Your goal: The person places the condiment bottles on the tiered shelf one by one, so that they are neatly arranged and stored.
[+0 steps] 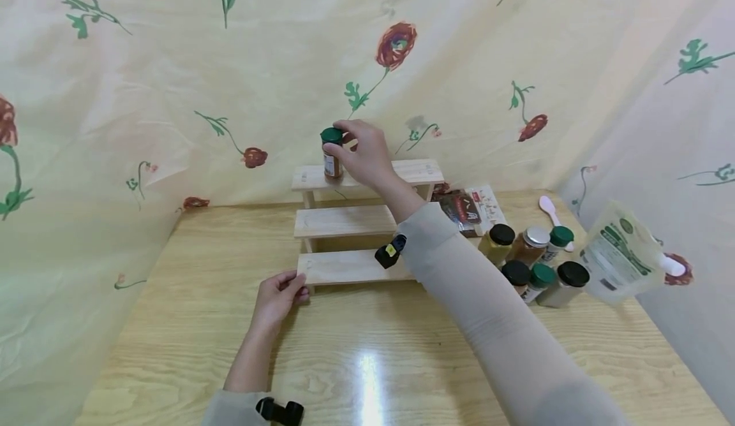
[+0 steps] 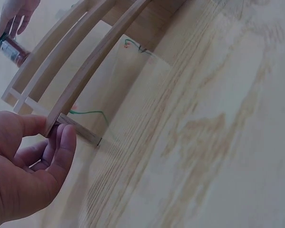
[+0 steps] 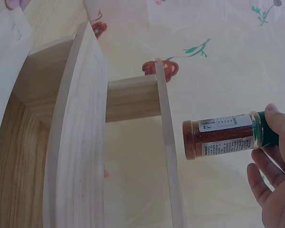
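Note:
My right hand [image 1: 365, 152] pinches a spice jar [image 3: 223, 135] by its green lid, thumb on one side and fingers on the other. Reddish-brown contents and a white printed label show through the clear wall. The jar is upright at the left part of the top step of a three-step wooden rack [image 1: 344, 222]. In the right wrist view a narrow gap shows between its base and the top board's edge. Down at the lowest step's left end, my left hand [image 2: 33, 166] grips the board's corner between thumb and fingers.
Right of the rack stand several spice jars [image 1: 528, 247] with black, green and silver lids. Beside them are a spouted pouch [image 1: 623, 254] and a pale pink spoon [image 1: 548, 208]. Flat packets [image 1: 467, 209] lie behind. A floral cloth [image 1: 275, 62] hangs close behind the rack.

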A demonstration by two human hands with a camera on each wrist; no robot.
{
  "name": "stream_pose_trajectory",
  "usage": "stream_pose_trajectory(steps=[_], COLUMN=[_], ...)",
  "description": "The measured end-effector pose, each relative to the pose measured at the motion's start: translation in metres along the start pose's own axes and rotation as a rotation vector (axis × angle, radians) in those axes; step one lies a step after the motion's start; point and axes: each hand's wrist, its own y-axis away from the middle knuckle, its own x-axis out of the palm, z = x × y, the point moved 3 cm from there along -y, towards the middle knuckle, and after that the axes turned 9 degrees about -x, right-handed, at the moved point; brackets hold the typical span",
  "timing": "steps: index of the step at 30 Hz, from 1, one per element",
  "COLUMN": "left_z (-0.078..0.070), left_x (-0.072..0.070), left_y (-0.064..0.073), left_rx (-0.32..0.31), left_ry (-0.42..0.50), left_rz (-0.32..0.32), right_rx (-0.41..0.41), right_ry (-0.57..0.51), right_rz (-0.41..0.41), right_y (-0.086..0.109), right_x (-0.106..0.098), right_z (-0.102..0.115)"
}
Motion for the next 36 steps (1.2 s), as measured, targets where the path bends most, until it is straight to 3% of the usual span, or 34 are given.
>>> stream_pose_trajectory(steps=[13, 20, 27, 36], left_z=[0.002, 0.003, 0.002, 0.001], left_x=[-0.002, -0.003, -0.003, -0.002], left_y=[-0.001, -0.003, 0.0, 0.0], left_rx=[0.029, 0.034, 0.029, 0.028], left_ry=[-0.008, -0.003, -0.007, -0.019], left_rz=[0.003, 0.01, 0.005, 0.004], right_rx=[-0.001, 0.024, -0.002, 0.113], right_ry=[0.029, 0.008, -0.002, -0.033], right_rz=[0.069, 0.115, 0.126, 0.159], right_y=[-0.018, -0.016, -0.016, -0.005], right_x=[0.025, 0.034, 0.037, 0.033], right_z=[0.004, -0.003, -0.005, -0.008])
